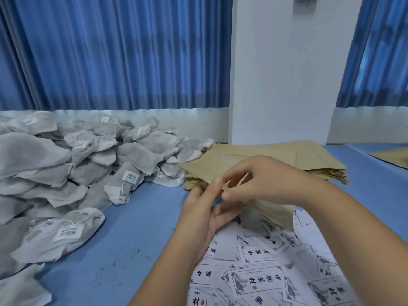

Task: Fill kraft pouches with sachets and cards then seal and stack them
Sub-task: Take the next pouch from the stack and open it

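A single kraft pouch (273, 212) hangs above the table, held between both hands at its left edge. My left hand (204, 214) pinches that edge from below with thumb and fingers. My right hand (262, 182) pinches it from above. Behind the hands lies a stack of flat kraft pouches (309, 157). A large heap of grey-white sachets (72, 164) with barcode tags fills the left side. White printed cards (258, 281) lie scattered at the lower right, under my forearms.
The blue table top (136, 235) shows between the sachets and the cards. Blue curtains (114, 51) and a white pillar (287, 74) stand behind. Another kraft sheet (393, 157) lies at the far right edge.
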`<state>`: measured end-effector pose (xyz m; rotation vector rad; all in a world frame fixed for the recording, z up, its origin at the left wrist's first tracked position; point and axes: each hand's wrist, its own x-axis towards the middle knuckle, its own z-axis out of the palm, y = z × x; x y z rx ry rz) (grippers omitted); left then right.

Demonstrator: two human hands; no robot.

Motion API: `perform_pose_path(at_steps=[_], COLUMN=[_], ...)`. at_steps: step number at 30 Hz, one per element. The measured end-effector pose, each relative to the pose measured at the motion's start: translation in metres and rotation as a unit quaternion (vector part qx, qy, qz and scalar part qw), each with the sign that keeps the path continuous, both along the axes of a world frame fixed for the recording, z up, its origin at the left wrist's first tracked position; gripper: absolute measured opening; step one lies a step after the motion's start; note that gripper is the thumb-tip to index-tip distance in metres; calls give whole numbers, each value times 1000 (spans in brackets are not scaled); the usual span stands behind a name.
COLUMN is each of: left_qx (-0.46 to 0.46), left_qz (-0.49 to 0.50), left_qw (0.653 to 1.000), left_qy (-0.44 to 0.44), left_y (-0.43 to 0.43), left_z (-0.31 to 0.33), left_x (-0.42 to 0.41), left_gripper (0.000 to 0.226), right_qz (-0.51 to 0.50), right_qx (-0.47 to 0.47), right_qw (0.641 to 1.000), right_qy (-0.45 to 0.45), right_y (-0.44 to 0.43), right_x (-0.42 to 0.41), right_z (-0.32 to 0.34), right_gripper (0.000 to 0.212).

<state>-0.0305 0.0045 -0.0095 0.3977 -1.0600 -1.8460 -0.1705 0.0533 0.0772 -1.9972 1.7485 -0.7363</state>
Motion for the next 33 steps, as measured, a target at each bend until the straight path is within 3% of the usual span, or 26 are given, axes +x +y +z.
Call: perform_pose_path(at_steps=[4,10,18,25,30,33], left_qx=[-3,4,-22,-5,80,37], left_qz=[-7,1,107,168,135,97], left_qw=[1000,1000,988,977,984,984], left_qy=[14,18,-111,-133,-79,-146], left_y=[-1,-3,9,26,26,29], left_z=[-1,-4,0,6,4,6], left_x=[1,4,-7,-5,-5,-7], left_gripper=[54,36,19,23,23,23], right_qz=[-2,10,-30,-29,-23,-13], right_qx=[-2,-12,-117,-173,-186,-193], right_qw=[1000,998,989,963,961,955], right_qy=[-28,-67,85,202,203,225], right_y=[-1,0,4,8,12,13], right_x=[-6,-7,11,25,28,35], right_z=[2,3,4,10,14,12], right_gripper=[23,7,13,12,12,11])
